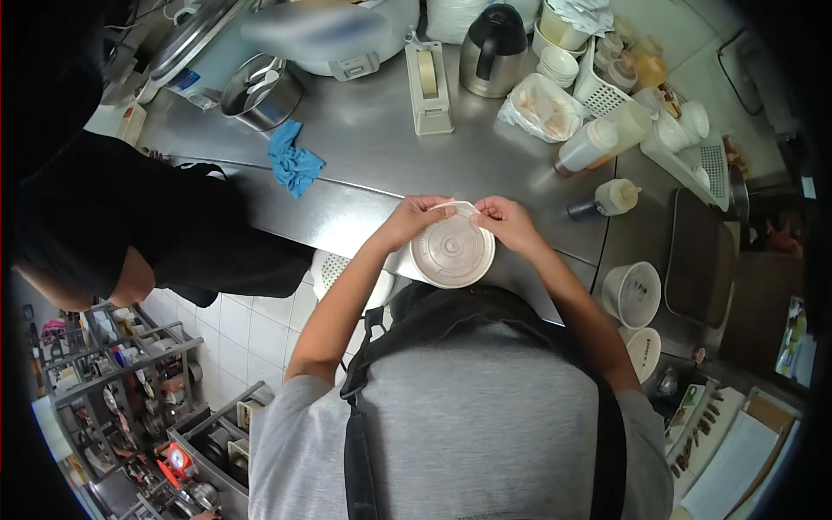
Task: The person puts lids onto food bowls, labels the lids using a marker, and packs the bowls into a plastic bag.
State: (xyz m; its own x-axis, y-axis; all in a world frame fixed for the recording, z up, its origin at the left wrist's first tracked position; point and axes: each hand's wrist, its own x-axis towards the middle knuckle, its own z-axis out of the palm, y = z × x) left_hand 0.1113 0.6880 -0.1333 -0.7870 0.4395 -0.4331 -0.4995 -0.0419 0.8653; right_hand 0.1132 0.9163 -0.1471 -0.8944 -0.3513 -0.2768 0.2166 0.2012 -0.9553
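Observation:
A round translucent plastic lid point(452, 251) with ringed ridges is in front of my body at the steel counter's near edge. My left hand point(416, 220) pinches its far rim from the left, the thumb lying over the top. On the right side of the same rim, the thumb and fingers of my right hand point(507, 224) are closed. A small pale strip shows between the two hands. I cannot tell whether a bowl sits beneath the lid.
Across the steel counter point(373, 165) stand a tape dispenser point(429, 91), a blue cloth point(295, 160), a metal pot point(262, 94), a jug point(494, 52) and squeeze bottles point(588, 146). White tubs point(631, 295) are at right. A person in black point(165, 221) stands at left.

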